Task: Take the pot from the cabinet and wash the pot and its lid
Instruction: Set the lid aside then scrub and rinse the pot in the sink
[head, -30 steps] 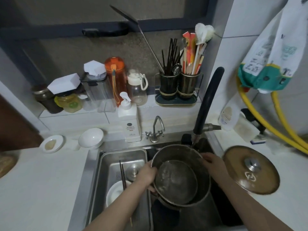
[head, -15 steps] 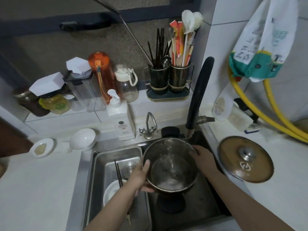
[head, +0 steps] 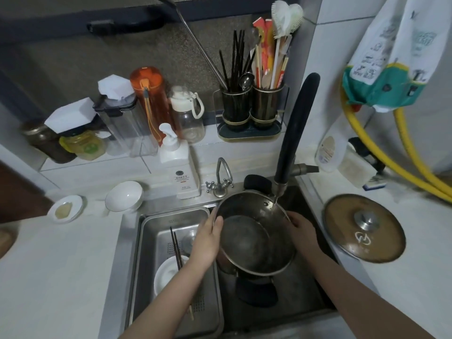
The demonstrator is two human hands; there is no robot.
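A steel pot (head: 254, 241) with black side handles hangs over the dark right sink basin (head: 305, 289), its mouth facing up at me. My left hand (head: 206, 241) grips its left rim, and my right hand (head: 302, 228) grips the right rim. A thin stream of water falls from the black faucet (head: 293, 133) onto the pot's inner far wall. The pot's lid (head: 364, 227), brownish with a steel knob, lies flat on the white counter right of the sink.
A steel drain tray (head: 151, 241) in the left basin holds a white bowl, chopsticks and a small lid. Behind the sink stand a soap dispenser (head: 179, 165), a small tap, bottles, jars and a utensil caddy (head: 252, 106). Yellow hoses (head: 381, 155) run along the right wall.
The pot has tipped from leaning toward me to nearly level under the faucet, then tilted slightly again. Both hands kept their grip on the rim. My view has shifted down slightly.
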